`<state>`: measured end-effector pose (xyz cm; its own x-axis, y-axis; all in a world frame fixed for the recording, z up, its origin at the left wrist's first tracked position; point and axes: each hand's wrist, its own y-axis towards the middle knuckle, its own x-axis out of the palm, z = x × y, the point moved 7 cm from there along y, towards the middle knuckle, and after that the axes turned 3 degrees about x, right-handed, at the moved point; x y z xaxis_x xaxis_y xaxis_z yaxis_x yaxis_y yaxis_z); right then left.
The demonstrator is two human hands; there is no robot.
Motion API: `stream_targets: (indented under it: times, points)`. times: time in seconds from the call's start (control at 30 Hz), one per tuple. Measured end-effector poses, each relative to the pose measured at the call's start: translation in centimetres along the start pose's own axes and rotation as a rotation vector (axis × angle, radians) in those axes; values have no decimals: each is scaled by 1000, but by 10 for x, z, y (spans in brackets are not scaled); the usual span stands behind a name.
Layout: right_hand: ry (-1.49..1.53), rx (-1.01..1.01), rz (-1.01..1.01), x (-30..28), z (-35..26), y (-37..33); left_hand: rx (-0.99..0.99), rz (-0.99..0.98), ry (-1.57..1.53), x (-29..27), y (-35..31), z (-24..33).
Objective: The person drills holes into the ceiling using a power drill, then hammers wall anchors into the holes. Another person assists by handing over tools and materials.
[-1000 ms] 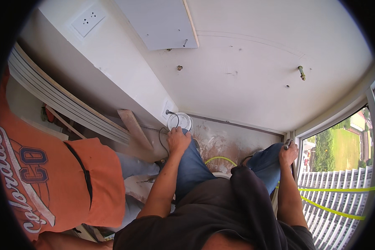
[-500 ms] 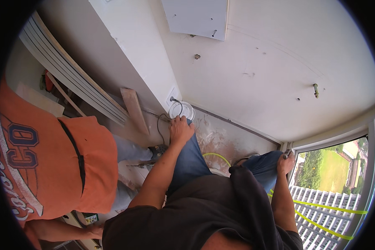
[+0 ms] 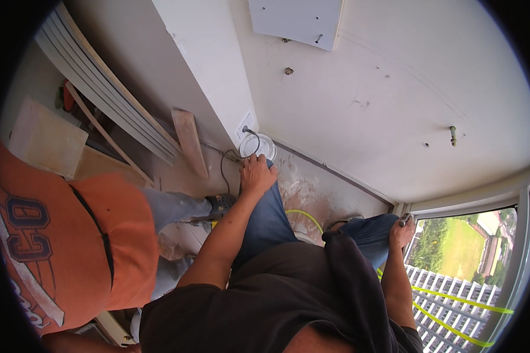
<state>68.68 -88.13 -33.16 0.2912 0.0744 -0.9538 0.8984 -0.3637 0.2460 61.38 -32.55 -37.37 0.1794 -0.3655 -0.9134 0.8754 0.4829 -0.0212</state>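
Note:
My left hand (image 3: pixel 258 175) rests on my left knee, its fingers draped over the blue jeans (image 3: pixel 265 217) and holding nothing. Just beyond it stands a round white tub (image 3: pixel 267 143) with a dark cable across it. My right hand (image 3: pixel 400 234) lies by my right knee near the window, closed around a small metal tool (image 3: pixel 404 220). Only the shiny end of that tool shows, so its kind cannot be told.
A co-worker in an orange shirt (image 3: pixel 70 235) stands close on my left. Long boards (image 3: pixel 112 88) and a wood plank (image 3: pixel 189 141) lean behind. Bolts (image 3: pixel 453 136) stick out of the wall below a white panel (image 3: pixel 297 23). A yellow-green hose (image 3: pixel 306 216) runs beneath me; a window (image 3: pixel 459 247) is right.
The view has shifted slightly, and the co-worker has leaned left and down, uncovering more of a pale box. Both my hands stay at my knees.

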Motion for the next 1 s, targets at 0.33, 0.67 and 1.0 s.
stream_targets:
  times: [0.33,0.67,1.0]
  points:
    - [-31,11,45,-2,0,-2,-30,-53,3,1,5,3]
    - [-36,29,9,-4,-2,-3,-396,-212,-1698,-61,150,59]
    - [11,62,-35,-11,-8,-2,-213,43,-1467,-157,235,105]
